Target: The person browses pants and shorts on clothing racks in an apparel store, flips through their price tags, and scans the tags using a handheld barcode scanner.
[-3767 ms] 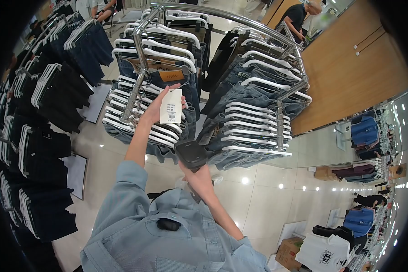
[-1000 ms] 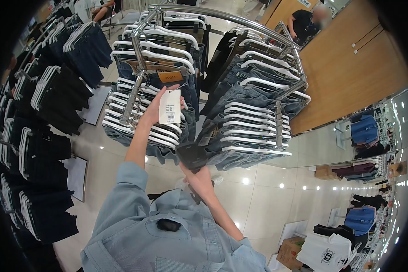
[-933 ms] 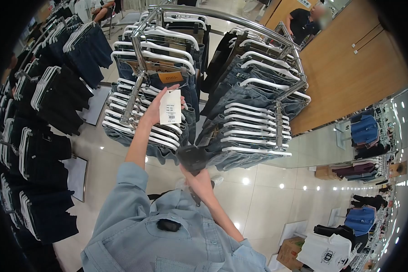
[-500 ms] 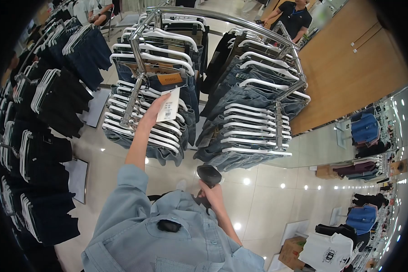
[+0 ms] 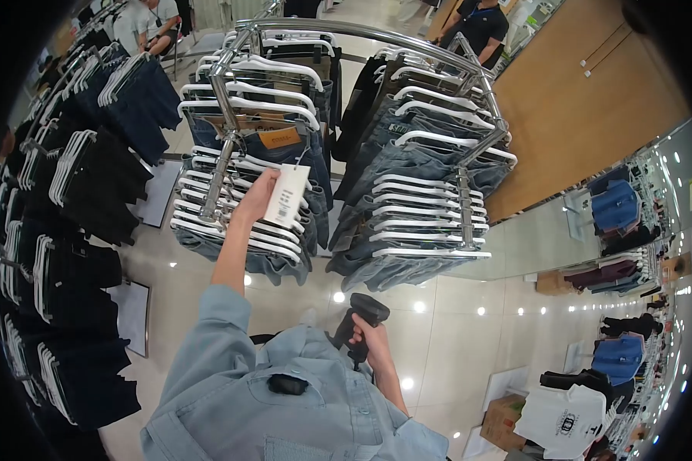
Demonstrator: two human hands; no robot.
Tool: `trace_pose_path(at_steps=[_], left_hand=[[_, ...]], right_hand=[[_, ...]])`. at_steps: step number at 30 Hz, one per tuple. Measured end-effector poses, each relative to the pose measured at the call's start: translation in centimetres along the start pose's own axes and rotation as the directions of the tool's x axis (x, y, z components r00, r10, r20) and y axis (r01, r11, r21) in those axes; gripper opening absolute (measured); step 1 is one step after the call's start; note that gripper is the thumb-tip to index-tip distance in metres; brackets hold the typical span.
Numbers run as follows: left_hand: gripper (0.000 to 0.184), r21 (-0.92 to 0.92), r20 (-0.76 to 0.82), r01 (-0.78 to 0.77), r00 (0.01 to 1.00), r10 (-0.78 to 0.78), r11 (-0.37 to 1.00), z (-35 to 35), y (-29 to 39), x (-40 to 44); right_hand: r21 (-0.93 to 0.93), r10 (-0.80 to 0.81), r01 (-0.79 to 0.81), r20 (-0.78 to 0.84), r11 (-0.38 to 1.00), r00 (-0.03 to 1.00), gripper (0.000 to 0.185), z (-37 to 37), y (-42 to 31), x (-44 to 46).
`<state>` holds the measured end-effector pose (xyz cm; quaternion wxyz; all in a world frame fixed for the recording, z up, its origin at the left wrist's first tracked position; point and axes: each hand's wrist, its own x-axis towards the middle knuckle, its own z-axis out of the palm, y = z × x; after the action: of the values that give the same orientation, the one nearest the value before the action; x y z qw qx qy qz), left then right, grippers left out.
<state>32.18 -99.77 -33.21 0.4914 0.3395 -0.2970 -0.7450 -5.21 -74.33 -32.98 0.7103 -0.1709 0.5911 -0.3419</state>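
My left hand [image 5: 254, 201] is closed at the left edge of a white paper tag [image 5: 288, 194] with printed text and a barcode. A thin string runs up from the tag to dark blue jeans with an orange-brown waist patch [image 5: 280, 138], hanging on the left part of the metal rack [image 5: 224, 100]. Lower and to the right, my right hand [image 5: 374, 343] is wrapped round the handle of a black handheld scanner [image 5: 369, 309]. The scanner is held apart from the tag, below the rack.
More jeans [image 5: 407, 165] hang on the rack's right part. Dark trousers [image 5: 96, 180] line the left side. A wooden panel [image 5: 584, 115] stands at the right. A person in a dark shirt [image 5: 480, 31] is behind the rack; another sits at the upper left. A cardboard box [image 5: 504, 422] is lower right.
My right hand has drawn the scanner down and right, away from the tag. My left hand has shifted from behind the tag to its left edge, and the tag is tilted. The person behind has moved left.
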Motion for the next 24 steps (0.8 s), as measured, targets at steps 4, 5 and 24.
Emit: trace_pose_path(at_steps=[4,5,24], left_hand=[[0.038,0.011,0.027,-0.060,0.998,0.059,0.998,3.1,0.5,-1.1],[0.038,0.003,0.091,-0.111,0.990,0.110,0.994,3.7,0.7,-1.4],[0.038,-0.079,0.138,-0.208,0.966,0.218,0.975,2.6,1.1,-1.5]], right_hand=[[-0.033,-0.009,0.010,0.014,0.999,1.000,0.019,0.2,0.3,-0.3],[-0.036,-0.006,0.007,0.018,0.999,1.000,0.020,0.1,0.6,-0.2],[-0.029,-0.026,0.026,0.013,0.999,1.000,0.020,1.0,1.3,-1.4]])
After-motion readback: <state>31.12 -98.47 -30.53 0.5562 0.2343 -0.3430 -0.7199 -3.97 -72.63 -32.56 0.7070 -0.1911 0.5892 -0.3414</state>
